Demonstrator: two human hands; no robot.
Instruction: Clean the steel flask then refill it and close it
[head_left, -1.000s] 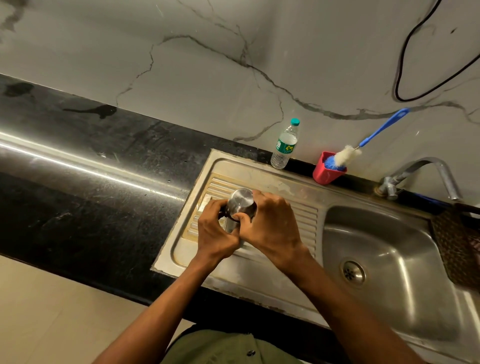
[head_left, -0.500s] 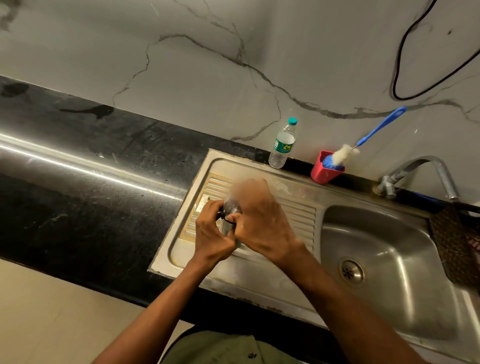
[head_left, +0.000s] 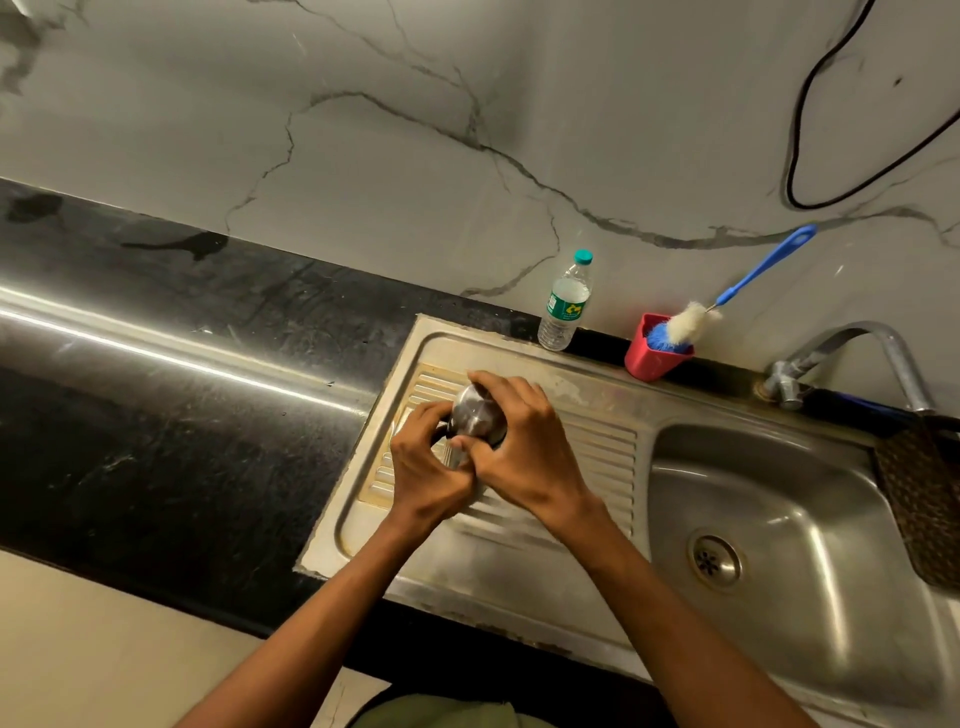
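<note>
From the head view, I had the steel flask (head_left: 477, 418) standing on the ribbed drainboard (head_left: 597, 441) of the sink (head_left: 779, 519), its long axis running up toward the camera, so I saw mostly its rounded steel cap and little of the body. My left hand (head_left: 423, 467) was curled round the body low on the flask's left side. My right hand (head_left: 519, 447) came over from the right, fingers and thumb wrapped about the cap. Both hands were touching the flask and each other at the thumbs, so neither was nearer; the flask lay directly between them.

I judged the step to be unscrewing the cap. That turn works about the upright axis, so the lower hand had to hold the body steady while the upper one twisted.

The tap (head_left: 852, 358) and basin lay well apart to the right. The bottle brush (head_left: 727, 301) stood in a red cup (head_left: 652, 353) at the back edge, beside a plastic water bottle (head_left: 563, 306). The dark table (head_left: 182, 415) stretched away to the left.
</note>
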